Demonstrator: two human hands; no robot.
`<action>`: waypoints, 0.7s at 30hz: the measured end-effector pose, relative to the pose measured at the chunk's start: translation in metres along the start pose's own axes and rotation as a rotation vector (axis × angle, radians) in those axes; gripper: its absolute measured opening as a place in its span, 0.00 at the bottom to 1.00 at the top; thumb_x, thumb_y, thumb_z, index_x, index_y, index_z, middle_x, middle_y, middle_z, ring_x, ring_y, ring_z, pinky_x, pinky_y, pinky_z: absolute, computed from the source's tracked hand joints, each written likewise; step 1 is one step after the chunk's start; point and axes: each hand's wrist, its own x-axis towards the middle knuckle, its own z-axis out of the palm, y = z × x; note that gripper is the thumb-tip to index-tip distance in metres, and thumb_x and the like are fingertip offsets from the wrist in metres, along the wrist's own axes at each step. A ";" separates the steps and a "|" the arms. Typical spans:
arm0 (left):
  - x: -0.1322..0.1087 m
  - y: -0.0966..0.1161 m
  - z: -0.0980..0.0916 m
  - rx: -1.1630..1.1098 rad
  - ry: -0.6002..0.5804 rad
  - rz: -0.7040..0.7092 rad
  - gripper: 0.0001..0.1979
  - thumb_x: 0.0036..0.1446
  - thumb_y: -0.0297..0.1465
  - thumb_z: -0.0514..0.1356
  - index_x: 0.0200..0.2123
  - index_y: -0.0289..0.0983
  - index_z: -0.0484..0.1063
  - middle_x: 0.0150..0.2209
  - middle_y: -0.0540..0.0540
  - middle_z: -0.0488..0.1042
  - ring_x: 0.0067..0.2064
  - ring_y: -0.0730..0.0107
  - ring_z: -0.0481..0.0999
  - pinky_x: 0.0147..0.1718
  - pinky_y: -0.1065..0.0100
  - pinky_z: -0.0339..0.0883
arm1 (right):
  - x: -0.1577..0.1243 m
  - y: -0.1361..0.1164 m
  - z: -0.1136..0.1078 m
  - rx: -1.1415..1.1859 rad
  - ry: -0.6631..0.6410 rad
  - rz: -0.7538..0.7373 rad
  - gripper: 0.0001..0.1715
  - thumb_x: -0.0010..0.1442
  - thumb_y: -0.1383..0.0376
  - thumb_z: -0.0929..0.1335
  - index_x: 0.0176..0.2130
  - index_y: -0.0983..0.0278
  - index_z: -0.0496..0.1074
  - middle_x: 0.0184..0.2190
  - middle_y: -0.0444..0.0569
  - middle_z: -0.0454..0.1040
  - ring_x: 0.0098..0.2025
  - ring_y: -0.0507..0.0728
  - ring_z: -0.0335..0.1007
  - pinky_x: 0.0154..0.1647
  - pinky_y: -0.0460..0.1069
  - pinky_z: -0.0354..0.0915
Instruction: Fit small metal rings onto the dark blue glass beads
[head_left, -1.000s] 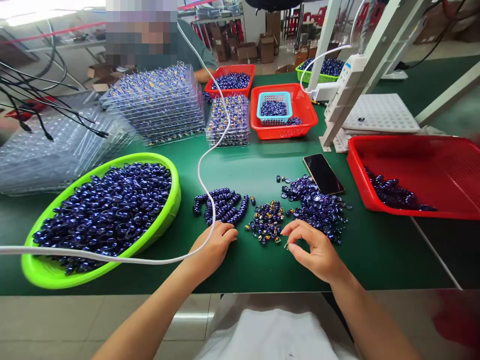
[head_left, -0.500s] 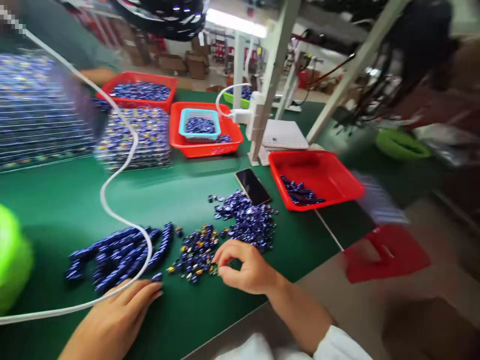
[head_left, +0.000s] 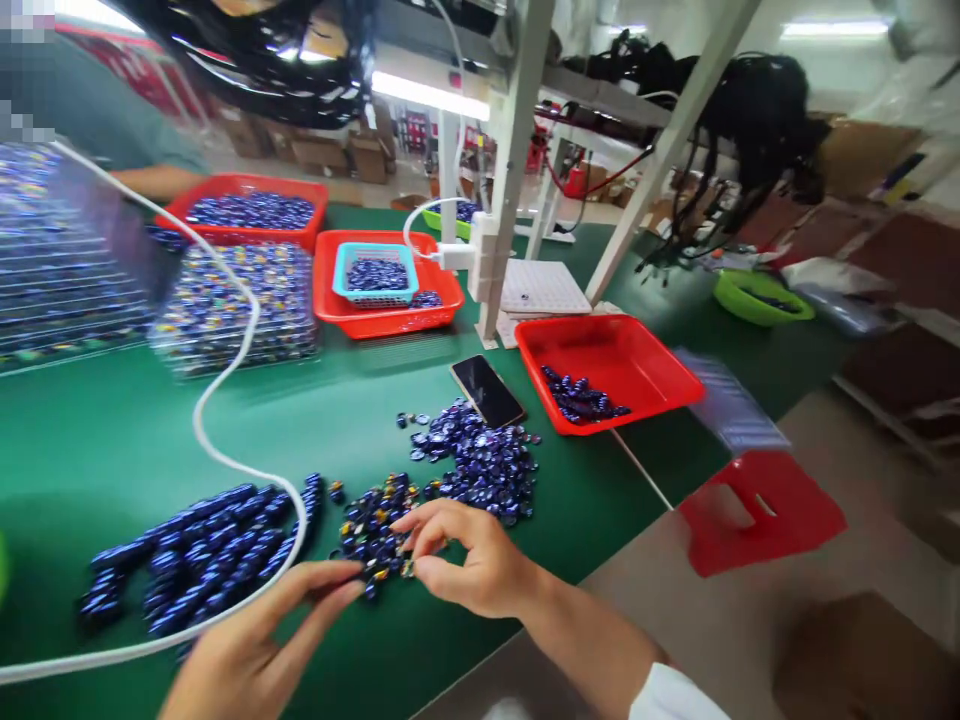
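My left hand [head_left: 274, 635] is at the near edge of a mixed pile of small blue and gold pieces [head_left: 379, 520]. Its thumb and forefinger tips are pinched almost together, and whatever lies between them is too small to make out. Over the right side of that pile, my right hand [head_left: 480, 560] has curled fingers, with thumb and fingertips close together; I cannot make out what they hold. Left of the pile lie several stacked rows of shiny dark-blue pieces [head_left: 217, 545]. Behind my right hand spreads a larger heap of loose blue pieces [head_left: 487, 465].
A white cable [head_left: 202, 400] loops across the green table [head_left: 360, 390]. A phone [head_left: 489, 390] lies beside a red tray [head_left: 637, 370] with blue rows inside. Further back stand a stack of filled clear trays [head_left: 240, 310], red baskets [head_left: 390, 322] and a metal post [head_left: 510, 180]. A person's arm [head_left: 161, 180] shows far left.
My left hand has moved right, from beside the blue rows to the mixed pile; the blue piece formerly at its fingertips is no longer visible there. My right hand stays over the pile. The view has shifted.
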 end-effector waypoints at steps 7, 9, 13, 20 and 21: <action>0.033 0.065 0.047 -0.726 0.108 -0.360 0.08 0.51 0.35 0.66 0.31 0.37 0.76 0.27 0.48 0.79 0.30 0.68 0.78 0.31 0.70 0.74 | -0.006 0.002 -0.004 -0.106 0.092 -0.109 0.09 0.61 0.73 0.66 0.37 0.59 0.70 0.52 0.50 0.75 0.56 0.58 0.70 0.59 0.58 0.64; 0.037 0.064 0.054 -0.865 0.147 -0.415 0.08 0.51 0.34 0.67 0.33 0.36 0.75 0.29 0.48 0.79 0.32 0.68 0.79 0.34 0.69 0.75 | -0.006 0.005 -0.004 -0.189 0.112 -0.170 0.10 0.61 0.73 0.65 0.37 0.58 0.70 0.55 0.50 0.74 0.58 0.60 0.68 0.60 0.60 0.63; 0.039 0.063 0.057 -1.058 0.164 -0.478 0.14 0.49 0.34 0.69 0.39 0.35 0.74 0.37 0.44 0.81 0.37 0.65 0.81 0.40 0.64 0.76 | -0.005 0.009 -0.002 -0.388 0.129 -0.328 0.15 0.57 0.76 0.66 0.40 0.57 0.69 0.58 0.50 0.71 0.63 0.63 0.63 0.59 0.64 0.64; 0.041 0.055 0.050 -1.060 0.020 -0.472 0.15 0.49 0.35 0.70 0.40 0.35 0.79 0.35 0.43 0.82 0.37 0.64 0.81 0.40 0.64 0.75 | -0.003 0.009 -0.001 -0.460 0.078 -0.332 0.16 0.56 0.77 0.66 0.39 0.57 0.68 0.59 0.49 0.72 0.65 0.63 0.60 0.59 0.65 0.65; 0.040 0.053 0.049 -1.050 0.009 -0.473 0.15 0.49 0.35 0.70 0.40 0.35 0.79 0.35 0.43 0.82 0.36 0.64 0.81 0.39 0.64 0.75 | -0.003 0.007 -0.002 -0.426 0.064 -0.310 0.15 0.56 0.77 0.66 0.38 0.57 0.68 0.58 0.48 0.72 0.65 0.63 0.61 0.60 0.65 0.64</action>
